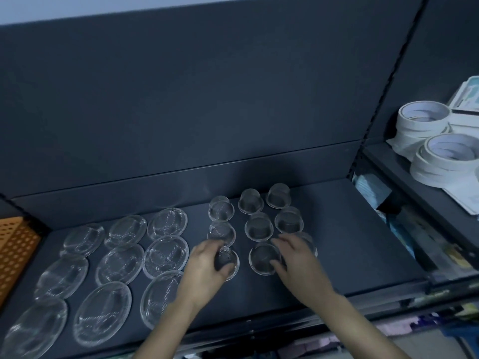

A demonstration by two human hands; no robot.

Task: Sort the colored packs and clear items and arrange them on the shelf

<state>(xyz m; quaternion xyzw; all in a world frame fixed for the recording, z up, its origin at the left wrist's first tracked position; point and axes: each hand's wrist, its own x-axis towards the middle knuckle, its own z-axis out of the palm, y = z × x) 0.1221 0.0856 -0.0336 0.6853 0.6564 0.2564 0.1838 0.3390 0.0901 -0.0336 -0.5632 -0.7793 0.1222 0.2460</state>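
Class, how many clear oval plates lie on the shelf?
9 plates on the shelf's left half: back row, middle row, front row, its rightmost partly behind the left forearm.

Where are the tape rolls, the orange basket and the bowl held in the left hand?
Tape rolls (438, 168): head view, side of the nearer stack.
Orange basket (15, 255): head view, its perforated wall.
Held bowl (228, 255): head view, its patterned top.

Nine and nine, we make it.
We count nine clear dishes (119, 263), nine upturned clear cups (259, 226), one half hidden, plus two tape stacks (425, 120).
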